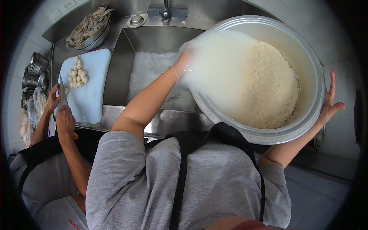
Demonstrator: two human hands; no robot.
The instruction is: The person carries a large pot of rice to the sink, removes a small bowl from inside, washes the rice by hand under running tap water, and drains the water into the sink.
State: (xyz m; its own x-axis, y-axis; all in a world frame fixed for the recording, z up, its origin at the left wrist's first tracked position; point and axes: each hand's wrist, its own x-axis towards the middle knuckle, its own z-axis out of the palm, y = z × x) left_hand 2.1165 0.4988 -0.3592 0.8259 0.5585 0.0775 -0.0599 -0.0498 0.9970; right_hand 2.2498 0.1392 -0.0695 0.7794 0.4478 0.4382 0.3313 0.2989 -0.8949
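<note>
A large metal pot (pixel 309 69) is tilted over the left side toward the sink. Inside it, a mound of rice (pixel 270 90) lies on the right, and milky water (pixel 224 71) spills across the left rim. My left hand (pixel 185 60) is at that pouring edge, wet and blurred, its fingers hidden by the water. Against the pot's outer right side rests my right hand (pixel 329 105), bearing the pot with palm and wrist, thumb and a finger stretched out. Below the stream, the sink (pixel 126 80) holds foamy, cloudy water.
At left, a co-worker's hands (pixel 65 119) hold a knife (pixel 63 92) over a white cutting board (pixel 96 82) with several pale round pieces (pixel 78 73). Shrimp (pixel 90 26) fill a metal colander (pixel 94 41) behind it. A faucet (pixel 165 14) stands at the sink's back.
</note>
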